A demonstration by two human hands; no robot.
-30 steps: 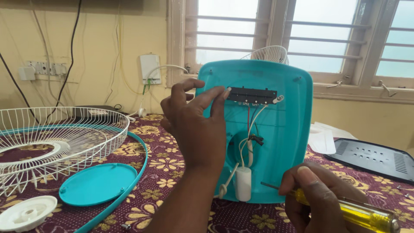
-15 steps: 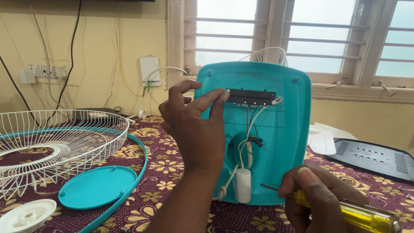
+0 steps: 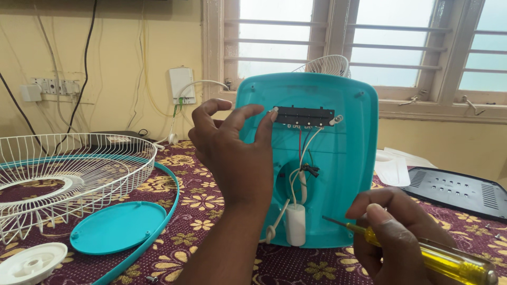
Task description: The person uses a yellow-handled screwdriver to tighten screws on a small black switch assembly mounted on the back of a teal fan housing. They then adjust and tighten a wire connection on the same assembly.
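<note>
A teal plastic fan base stands upright on the table with its inside facing me. A black switch strip sits across its upper part, with red and white wires running down to a white capacitor. My left hand is raised in front of the base, its fingertips pinching at the left end of the switch strip. My right hand at the lower right grips a yellow-handled screwdriver, its tip pointing left toward the base's lower part.
A white wire fan guard with a teal rim lies at the left. A teal round cover and a white disc lie in front of it. A black vented bottom panel lies at the right. Windows and wall sockets stand behind.
My left hand has shifted slightly, its fingers staying at the left end of the switch strip. The right hand and screwdriver have barely moved.
</note>
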